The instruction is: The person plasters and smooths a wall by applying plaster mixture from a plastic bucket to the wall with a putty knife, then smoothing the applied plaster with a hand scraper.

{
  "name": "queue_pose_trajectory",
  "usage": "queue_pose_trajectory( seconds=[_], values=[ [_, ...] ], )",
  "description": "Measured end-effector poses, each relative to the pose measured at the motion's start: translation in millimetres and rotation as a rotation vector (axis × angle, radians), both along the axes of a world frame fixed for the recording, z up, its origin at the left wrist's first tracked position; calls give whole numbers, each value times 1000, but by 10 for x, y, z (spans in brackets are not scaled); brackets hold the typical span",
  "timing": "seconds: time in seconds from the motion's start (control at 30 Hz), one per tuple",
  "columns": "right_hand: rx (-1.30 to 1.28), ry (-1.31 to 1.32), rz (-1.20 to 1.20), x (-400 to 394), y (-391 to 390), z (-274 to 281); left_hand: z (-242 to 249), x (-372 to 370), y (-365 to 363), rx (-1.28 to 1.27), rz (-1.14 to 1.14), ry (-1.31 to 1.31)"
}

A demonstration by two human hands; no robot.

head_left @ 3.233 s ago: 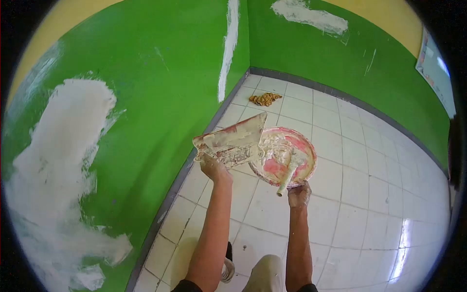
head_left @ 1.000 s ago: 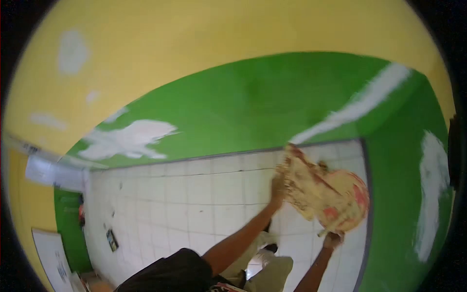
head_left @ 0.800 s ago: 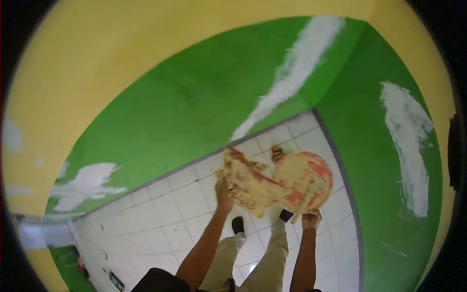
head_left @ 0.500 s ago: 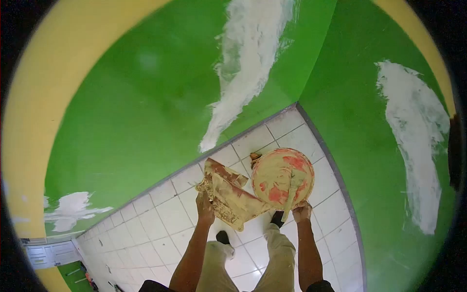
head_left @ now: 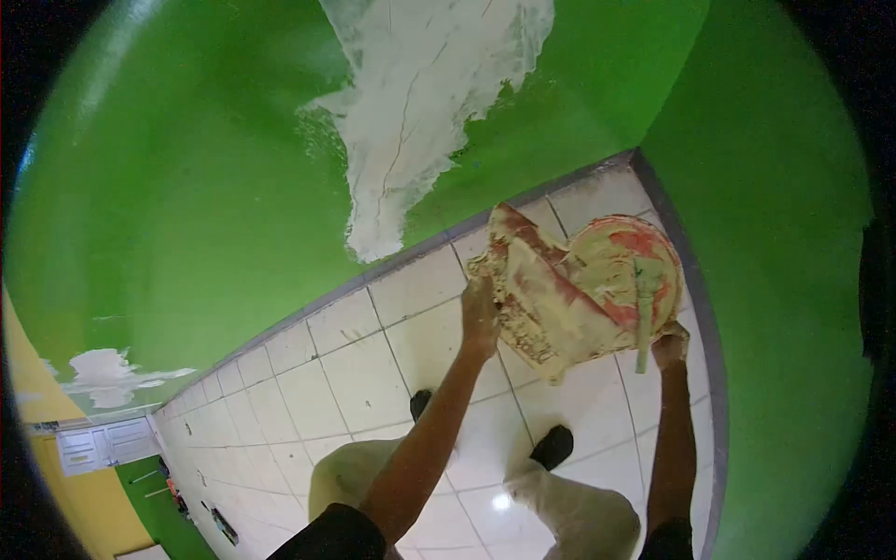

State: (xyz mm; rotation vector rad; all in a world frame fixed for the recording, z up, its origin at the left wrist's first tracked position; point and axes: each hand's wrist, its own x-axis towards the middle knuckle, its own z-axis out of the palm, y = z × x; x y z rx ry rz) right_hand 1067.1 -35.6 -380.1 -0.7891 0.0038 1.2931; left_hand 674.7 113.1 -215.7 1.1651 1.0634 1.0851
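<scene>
Blades, flat, cream-smeared, are being held by left fingers, round red-cream container by right fingers; white wall patch is being faced closer now, crack revealed.

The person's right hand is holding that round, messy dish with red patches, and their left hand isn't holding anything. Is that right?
Not quite: the left hand isn't empty. The head view shows it gripping a broad, smeared tool at one edge. The rest is right: the right hand is holding the round, messy dish with red patches.
</scene>
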Motion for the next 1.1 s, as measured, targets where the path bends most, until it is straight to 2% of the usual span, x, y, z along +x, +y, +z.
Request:
queue_pose_trajectory(
  seconds=[0.03, 0.07, 0.1, 0.17, 0.2, 0.27, 0.37, 0.4, 0.43, 0.47, 0.5, 0.57, 0.6, 0.67, 0.7, 0.73, 0.77, 0.8, 0.87, 0.93, 1.0, 1.07, 1.1],
  values=[
    [-45, -43, -44, -108, 92, 224, -90, 64, 21, -198, 48, -173],
    [-31, -49, -12, -10, 47, 181, -190, 84, 11, -187, 45, -181],
    [11, -40, 37, 73, 29, 100, -302, 98, -14, 39, 68, -36],
    [75, -29, 96, 50, 130, 12, -532, 172, 67, 274, 83, 54],
    [23, -76, 75, 51, 219, 16, -630, 210, 107, 390, 100, 99],
    [4, -131, 49, 185, 431, -102, -851, 320, 152, 151, 64, -83],
    [66, -104, 259, 449, 523, -243, -1155, 434, 288, -174, 27, -443],
    [96, -117, 259, 648, 490, -472, -1230, 447, 316, -238, 44, -546],
    [38, -72, 197, 957, 483, -892, -1242, 458, 322, -291, 174, -518],
    [-26, -24, 138, 1128, 564, -1096, -1228, 465, 342, -259, 170, -529],
    [9, -350, 195, 960, 635, -930, -1213, 467, 359, 47, 122, -414],
    [37, -437, 182, 626, 547, -467, -1414, 444, 299, -12, -45, -424],
    [48, -509, 174, 477, 526, -273, -1445, 440, 298, -10, -56, -417],
    [51, -575, 145, 471, 389, -337, -1435, 443, 267, -264, -102, -406],
    [-174, -594, 48, 578, 404, -499, -1407, 474, 240, -259, -118, -410],
    [-397, -610, -46, 678, 432, -664, -1364, 506, 180, -308, 5, -395],
    [-462, -803, -101, 655, 457, -801, -1325, 466, 137, -357, 130, -385],
    [-455, -817, -113, 615, 537, -888, -1322, 473, 113, -351, 121, -400],
    [-877, -1872, -288, 437, 664, -927, -1275, 485, 71, -142, 209, -395],
    [-659, -1978, -246, 69, 666, -660, -1100, 479, 14, -180, 263, -376],
    [-322, -2151, -200, -429, 653, -511, -962, 449, 0, -225, 314, -343],
    [-101, -2023, 60, -1079, 636, -241, -1049, 372, 49, -107, 232, -507],
    [-158, -2193, 452, -1328, 691, -187, -1007, 310, 34, -111, 197, -514]
  ],
)
